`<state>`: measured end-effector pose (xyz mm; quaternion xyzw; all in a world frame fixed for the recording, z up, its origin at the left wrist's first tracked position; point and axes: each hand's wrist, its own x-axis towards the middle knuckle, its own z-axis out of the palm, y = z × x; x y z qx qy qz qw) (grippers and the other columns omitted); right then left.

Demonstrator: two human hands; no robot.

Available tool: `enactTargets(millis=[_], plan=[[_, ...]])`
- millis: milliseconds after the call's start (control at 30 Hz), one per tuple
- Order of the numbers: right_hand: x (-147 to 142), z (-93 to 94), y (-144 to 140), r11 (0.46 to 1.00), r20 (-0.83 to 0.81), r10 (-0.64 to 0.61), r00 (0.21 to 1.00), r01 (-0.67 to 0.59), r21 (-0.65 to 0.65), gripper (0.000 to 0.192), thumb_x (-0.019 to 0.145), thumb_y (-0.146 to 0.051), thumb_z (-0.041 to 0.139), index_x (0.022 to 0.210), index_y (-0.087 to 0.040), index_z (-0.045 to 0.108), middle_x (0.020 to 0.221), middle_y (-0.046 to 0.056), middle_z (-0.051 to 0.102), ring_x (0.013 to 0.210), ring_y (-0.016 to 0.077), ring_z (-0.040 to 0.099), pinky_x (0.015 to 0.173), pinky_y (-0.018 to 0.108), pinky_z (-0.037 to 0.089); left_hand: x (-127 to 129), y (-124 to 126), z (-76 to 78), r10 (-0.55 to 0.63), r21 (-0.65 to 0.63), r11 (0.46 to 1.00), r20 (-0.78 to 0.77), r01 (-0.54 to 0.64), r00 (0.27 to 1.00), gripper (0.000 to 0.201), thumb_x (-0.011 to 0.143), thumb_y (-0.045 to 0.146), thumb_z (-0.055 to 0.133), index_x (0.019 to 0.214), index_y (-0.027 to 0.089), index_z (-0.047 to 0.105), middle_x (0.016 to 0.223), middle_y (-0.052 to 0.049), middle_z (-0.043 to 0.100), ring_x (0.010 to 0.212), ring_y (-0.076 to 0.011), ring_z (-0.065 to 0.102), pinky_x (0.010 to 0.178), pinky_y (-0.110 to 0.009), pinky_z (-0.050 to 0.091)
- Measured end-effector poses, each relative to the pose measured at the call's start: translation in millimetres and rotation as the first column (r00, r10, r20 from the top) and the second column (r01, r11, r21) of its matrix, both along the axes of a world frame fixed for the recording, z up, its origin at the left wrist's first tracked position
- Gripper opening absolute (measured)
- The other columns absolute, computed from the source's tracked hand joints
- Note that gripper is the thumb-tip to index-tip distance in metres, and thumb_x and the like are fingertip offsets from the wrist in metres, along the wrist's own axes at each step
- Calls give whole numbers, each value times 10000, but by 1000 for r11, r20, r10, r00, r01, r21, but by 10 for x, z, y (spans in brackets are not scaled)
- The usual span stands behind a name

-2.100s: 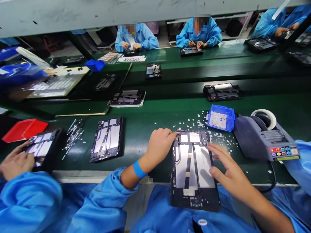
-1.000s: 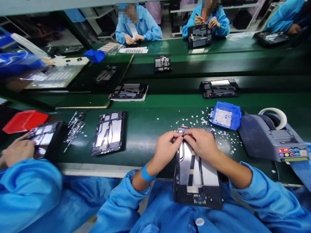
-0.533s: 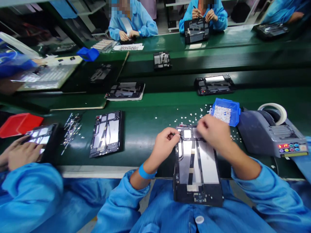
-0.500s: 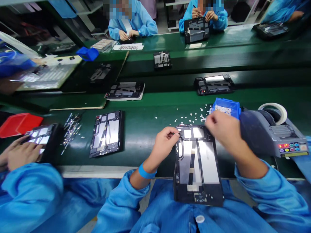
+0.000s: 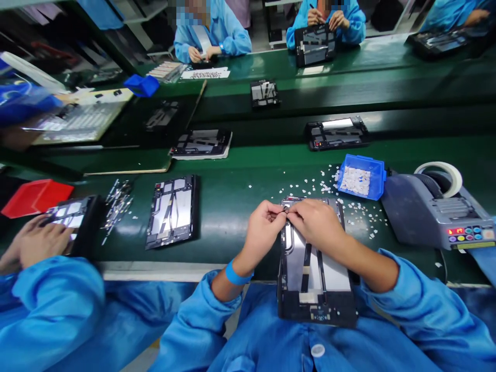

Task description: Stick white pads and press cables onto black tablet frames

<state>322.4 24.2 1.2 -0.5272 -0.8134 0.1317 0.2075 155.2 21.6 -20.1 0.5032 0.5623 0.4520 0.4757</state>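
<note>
An opened black tablet frame with silver plates and dark ribbon cables lies in front of me, its near end over my lap. My left hand pinches at the frame's top left corner. My right hand rests over the top edge, fingertips meeting the left hand's at that corner. Whatever small part sits between the fingertips is too small to make out. A blue bin of small white pieces stands just beyond my right hand.
Loose white bits litter the green belt. A grey tape dispenser sits at right. Another open frame lies at left, beside metal parts and a red tray. A neighbour's hands work at far left. Other people work across the belt.
My right hand reached toward the blue bin half a second ago and has come back to the frame's top left corner, meeting my left hand there. My left hand stayed at that corner.
</note>
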Motion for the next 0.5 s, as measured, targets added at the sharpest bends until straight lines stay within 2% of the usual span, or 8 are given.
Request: enactTargets(millis=[167, 333, 400, 500], plan=[[-2, -23, 15, 998, 1, -43, 999, 43, 37, 175, 946, -187, 588, 820, -205, 708, 829, 63, 733, 782, 210, 642, 730, 310, 429, 12, -60, 15, 30, 128, 992, -137, -12, 990, 34, 792, 193, 687, 783, 203, 656, 824, -18, 745, 797, -169, 699, 732, -285, 536], [0, -32, 121, 998, -42, -34, 999, 36, 44, 164, 849, -117, 563, 739, -214, 635, 779, 55, 696, 754, 200, 607, 712, 304, 407, 11, -16, 17, -22, 41, 999, -65, 25, 998, 87, 776, 235, 715, 773, 198, 636, 796, -20, 738, 746, -163, 690, 691, -275, 524], [198, -7, 205, 998, -79, -49, 996, 52, 37, 154, 826, -118, 565, 720, -221, 605, 767, 46, 680, 750, 198, 595, 695, 305, 397, 2, 3, 9, -25, -11, 1000, -8, 25, 1000, 114, 780, 258, 725, 788, 196, 629, 809, -26, 743, 760, -164, 701, 696, -272, 523], [678, 75, 278, 962, -148, -255, 956, 266, 61, 134, 823, -146, 569, 721, -230, 593, 749, 37, 664, 725, 199, 587, 666, 311, 388, -16, 21, -7, -23, -51, 998, 60, 26, 998, 141, 781, 276, 737, 799, 196, 622, 820, -30, 748, 791, -168, 715, 703, -267, 524]])
